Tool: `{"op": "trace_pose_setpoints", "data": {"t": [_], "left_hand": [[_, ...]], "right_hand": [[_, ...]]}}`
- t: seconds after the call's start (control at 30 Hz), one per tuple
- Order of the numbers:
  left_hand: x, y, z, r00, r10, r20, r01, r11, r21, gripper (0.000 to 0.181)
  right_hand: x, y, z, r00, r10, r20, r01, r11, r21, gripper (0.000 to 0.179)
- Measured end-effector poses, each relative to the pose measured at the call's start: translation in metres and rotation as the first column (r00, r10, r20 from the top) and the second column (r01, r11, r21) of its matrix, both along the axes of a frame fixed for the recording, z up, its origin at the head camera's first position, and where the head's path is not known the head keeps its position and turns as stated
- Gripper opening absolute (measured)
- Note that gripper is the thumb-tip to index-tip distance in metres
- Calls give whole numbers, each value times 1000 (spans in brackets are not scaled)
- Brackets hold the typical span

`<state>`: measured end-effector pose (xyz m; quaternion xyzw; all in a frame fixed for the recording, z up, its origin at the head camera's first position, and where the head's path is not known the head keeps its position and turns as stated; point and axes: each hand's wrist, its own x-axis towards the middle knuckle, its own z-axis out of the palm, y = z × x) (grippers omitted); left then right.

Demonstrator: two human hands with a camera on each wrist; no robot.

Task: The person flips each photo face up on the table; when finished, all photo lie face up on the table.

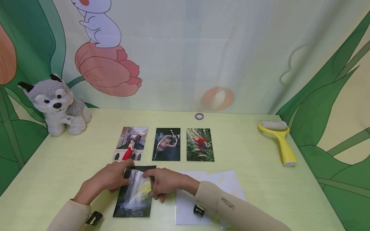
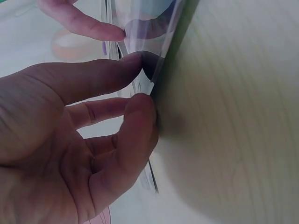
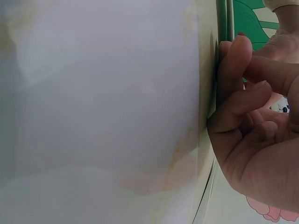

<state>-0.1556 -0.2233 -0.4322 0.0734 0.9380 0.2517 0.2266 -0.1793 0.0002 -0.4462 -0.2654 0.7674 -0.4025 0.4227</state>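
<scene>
At near left, the left hand (image 1: 111,175) pinches the waterfall photo (image 1: 133,203); right hand (image 1: 169,181) touches it, grip indeterminable. Apparent step: edge handling; next requires steadiness.

Tabletop (image 1: 234,138): pale yellow-green, faintly streaked, spreading beneath your left hand (image 1: 107,178) and right hand (image 1: 166,182).
Cloth backdrop (image 1: 173,64): pale, softly creased, rising past your hands behind the tabletop's far edge.
Pink flower print (image 1: 104,70): beyond your left hand, a white cartoon animal (image 1: 104,30) atop it.
Ball print (image 1: 217,98): orange and white, beyond your right hand.
Leaf print (image 1: 321,106): green, right of your right hand and left of your left.
Light: soft, throwing faint shadows.
</scene>
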Motion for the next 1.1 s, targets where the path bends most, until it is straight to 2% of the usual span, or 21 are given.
{"op": "trace_pose_setpoints", "data": {"t": [0.23, 0.4, 0.53, 0.67, 0.8, 0.87, 0.93, 1.0, 1.1], "left_hand": [[0, -1, 3, 1000, 7, 1, -7, 999, -41, 45], [0, -1, 3, 998, 49, 26, -47, 997, -64, 50], [0, 0, 3, 996, 82, 37, -79, 994, -70, 53], [1, 0, 3, 996, 84, 8, -83, 993, -78, 56], [1, 1, 5, 997, 63, -42, -68, 990, -122, 62], [-1, 3, 6, 995, 41, -86, -53, 988, -147, 61], [-3, 5, 8, 989, 14, -145, -34, 990, -138, 59], [-6, 7, 8, 977, -22, -210, 2, 996, -94, 54], [-8, 12, 6, 945, -88, -315, 81, 996, -34, 45]], "right_hand": [[0, -1, 1, 1000, 8, -24, -8, 1000, 7, 61], [0, 3, 3, 995, 34, -98, -31, 999, 36, 59], [-6, 13, 6, 983, 41, -178, -35, 999, 38, 57], [-16, 29, 7, 974, 22, -224, -16, 999, 27, 52], [-23, 46, 12, 972, -2, -237, 5, 1000, 13, 48], [-27, 57, 15, 965, -8, -262, 12, 1000, 16, 46], [-31, 68, 18, 951, -5, -309, 15, 999, 31, 46], [-36, 80, 20, 928, 0, -373, 21, 998, 53, 46], [-42, 100, 22, 898, -17, -440, 58, 995, 80, 47]]}}
